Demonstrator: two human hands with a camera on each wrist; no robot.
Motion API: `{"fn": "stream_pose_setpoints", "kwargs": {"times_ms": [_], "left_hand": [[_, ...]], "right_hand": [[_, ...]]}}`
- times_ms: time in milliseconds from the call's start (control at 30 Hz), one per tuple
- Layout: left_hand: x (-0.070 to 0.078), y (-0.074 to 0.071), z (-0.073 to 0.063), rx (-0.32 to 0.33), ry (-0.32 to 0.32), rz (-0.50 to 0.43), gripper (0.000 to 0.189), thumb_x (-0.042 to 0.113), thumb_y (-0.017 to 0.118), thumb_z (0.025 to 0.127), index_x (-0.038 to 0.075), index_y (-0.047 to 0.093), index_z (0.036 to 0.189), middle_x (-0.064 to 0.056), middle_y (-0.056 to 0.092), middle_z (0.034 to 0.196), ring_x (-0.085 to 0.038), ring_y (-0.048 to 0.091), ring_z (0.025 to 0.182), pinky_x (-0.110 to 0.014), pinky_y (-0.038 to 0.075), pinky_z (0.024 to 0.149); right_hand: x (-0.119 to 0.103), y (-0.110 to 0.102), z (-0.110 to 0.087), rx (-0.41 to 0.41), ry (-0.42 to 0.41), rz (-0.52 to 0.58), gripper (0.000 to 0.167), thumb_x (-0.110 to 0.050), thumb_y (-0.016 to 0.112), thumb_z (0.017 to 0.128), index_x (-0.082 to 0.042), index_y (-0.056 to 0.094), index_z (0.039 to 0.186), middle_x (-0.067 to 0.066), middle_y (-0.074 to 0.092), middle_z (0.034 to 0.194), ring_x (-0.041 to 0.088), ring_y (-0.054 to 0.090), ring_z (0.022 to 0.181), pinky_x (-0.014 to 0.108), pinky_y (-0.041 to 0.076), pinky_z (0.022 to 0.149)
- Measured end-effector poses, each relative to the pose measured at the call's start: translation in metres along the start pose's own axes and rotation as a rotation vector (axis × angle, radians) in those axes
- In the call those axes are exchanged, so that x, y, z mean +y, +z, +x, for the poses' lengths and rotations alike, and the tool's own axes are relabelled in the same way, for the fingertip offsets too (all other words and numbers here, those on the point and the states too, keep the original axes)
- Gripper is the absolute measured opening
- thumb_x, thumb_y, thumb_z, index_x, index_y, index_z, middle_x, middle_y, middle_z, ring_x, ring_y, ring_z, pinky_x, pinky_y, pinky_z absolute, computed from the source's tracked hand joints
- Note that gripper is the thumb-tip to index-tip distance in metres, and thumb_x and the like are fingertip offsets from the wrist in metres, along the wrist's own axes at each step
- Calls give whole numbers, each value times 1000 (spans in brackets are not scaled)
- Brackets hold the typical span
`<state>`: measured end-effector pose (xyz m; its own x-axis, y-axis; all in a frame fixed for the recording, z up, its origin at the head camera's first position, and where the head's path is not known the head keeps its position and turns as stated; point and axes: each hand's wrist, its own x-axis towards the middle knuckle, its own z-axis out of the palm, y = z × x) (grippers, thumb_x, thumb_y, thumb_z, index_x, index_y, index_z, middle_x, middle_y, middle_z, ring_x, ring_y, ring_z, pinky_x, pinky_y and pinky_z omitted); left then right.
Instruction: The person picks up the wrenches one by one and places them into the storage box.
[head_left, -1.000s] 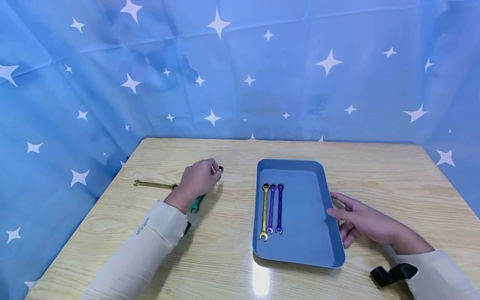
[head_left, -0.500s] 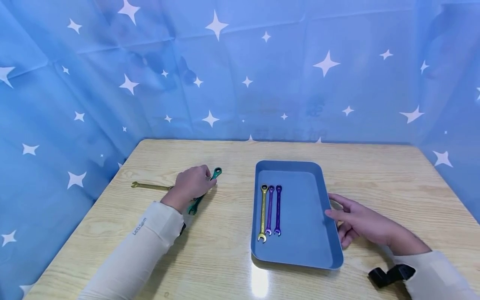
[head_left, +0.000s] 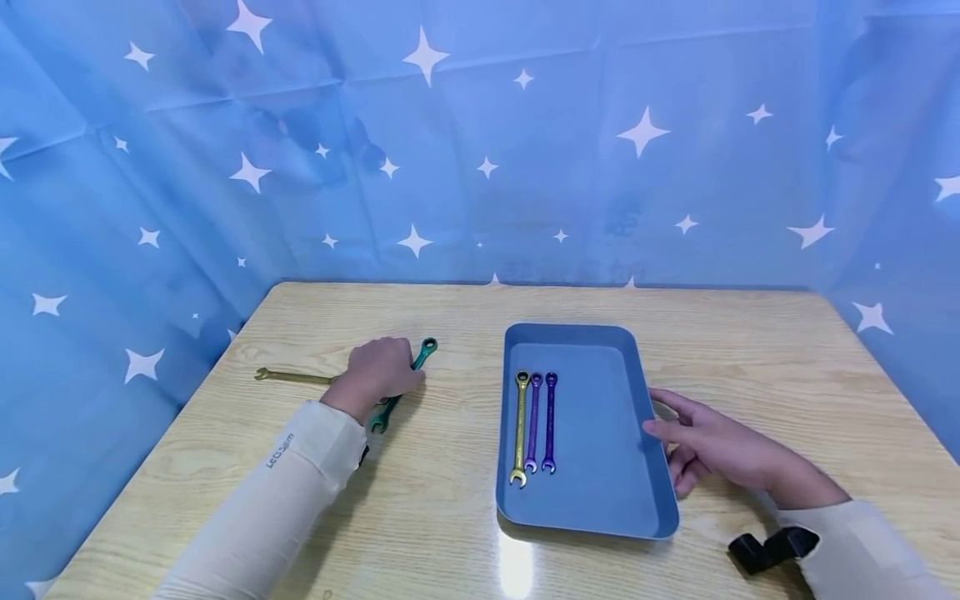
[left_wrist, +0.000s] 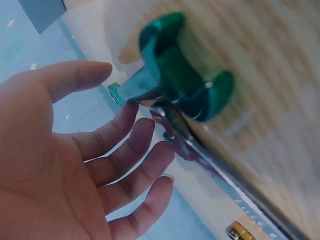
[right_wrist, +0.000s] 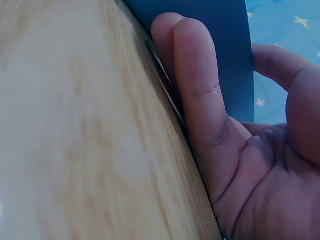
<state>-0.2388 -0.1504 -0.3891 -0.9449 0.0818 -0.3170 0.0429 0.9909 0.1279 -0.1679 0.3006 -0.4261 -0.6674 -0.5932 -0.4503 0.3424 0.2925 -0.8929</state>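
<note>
My left hand [head_left: 381,368] is over a green combination wrench [head_left: 424,353] lying slanted on the table. In the left wrist view the fingers [left_wrist: 117,172] are loosely bent, their tips right at the wrench, with the thumb apart from it. Under that hand a dark, reddish metal wrench [left_wrist: 220,165] crosses close to the green one's open end; the hand hides it in the head view. My right hand [head_left: 697,437] holds the right wall of a blue-grey tray [head_left: 600,500], thumb at the rim and other fingers outside. In the tray lie a gold wrench [head_left: 520,429] and two purple wrenches [head_left: 533,425].
Another gold wrench [head_left: 292,377] lies left of my left hand, its near end hidden behind that hand. The wooden table [head_left: 435,500] ends at a blue curtain [head_left: 450,167] with white stars behind and at the left.
My left hand has drawn back slightly to the left, baring more of the green wrench's ring end. The view has shifted a little. The right hand stays at the tray.
</note>
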Motion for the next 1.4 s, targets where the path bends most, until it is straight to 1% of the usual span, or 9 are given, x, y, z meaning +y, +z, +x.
{"fn": "stream_pose_setpoints", "kwargs": {"times_ms": [133,300,467,567,733,900,1000,1133,1400], "left_hand": [[1,-3,3,-4,-16,26,52,33,61,96,20,37,51,7,26,45,-13,38,42,-29,34,47],[2,-2,8,-16,-27,25,44,30,64,94,18,45,56,5,38,48,-15,46,46,-30,38,49],[0,-3,9,-35,-27,-25,40,29,65,93,16,50,58,3,44,49,-15,48,47,-29,39,48],[-3,-4,10,-84,-25,-91,40,30,63,96,15,53,60,2,44,48,-16,47,46,-29,40,48],[-10,-5,11,-186,8,-199,50,29,54,103,14,49,55,2,38,44,-15,40,41,-30,43,51],[-12,-7,13,-238,52,-207,55,28,50,106,14,45,53,2,37,44,-13,36,40,-31,47,61],[-13,-7,15,-253,62,-201,55,29,49,106,17,43,52,3,37,45,-13,37,41,-31,47,62],[-15,-7,17,-271,42,-200,56,30,48,106,18,42,52,2,38,46,-14,38,42,-32,47,61],[-16,-8,21,-254,63,-185,56,32,49,106,14,46,53,2,38,44,-14,38,40,-32,49,64]], "right_hand": [[-1,-1,1,4,-1,-8,82,-33,40,109,-13,-24,156,13,72,82,23,72,70,48,60,70],[1,0,1,1,0,-13,82,-33,40,109,-12,-23,156,15,73,85,24,73,71,50,60,71],[0,1,2,17,7,-27,81,-34,40,109,-12,-21,157,17,73,86,26,73,72,52,59,71],[0,0,2,16,-2,-33,80,-34,40,109,-12,-20,157,17,73,86,26,73,72,51,60,71],[1,2,0,14,-8,-31,80,-34,39,109,-12,-21,157,16,72,84,25,72,71,50,60,70],[0,2,-1,21,0,-45,80,-34,39,109,-11,-20,157,15,71,83,25,72,70,50,60,70],[0,1,-1,19,4,-47,81,-34,40,109,-9,-20,157,14,71,83,24,72,70,50,60,71],[-1,2,0,7,-9,-40,80,-33,39,109,-8,-20,157,14,71,83,24,72,70,50,60,71],[0,1,-1,15,-9,-46,79,-33,39,109,-8,-19,157,15,71,82,24,72,69,49,60,69]]}}
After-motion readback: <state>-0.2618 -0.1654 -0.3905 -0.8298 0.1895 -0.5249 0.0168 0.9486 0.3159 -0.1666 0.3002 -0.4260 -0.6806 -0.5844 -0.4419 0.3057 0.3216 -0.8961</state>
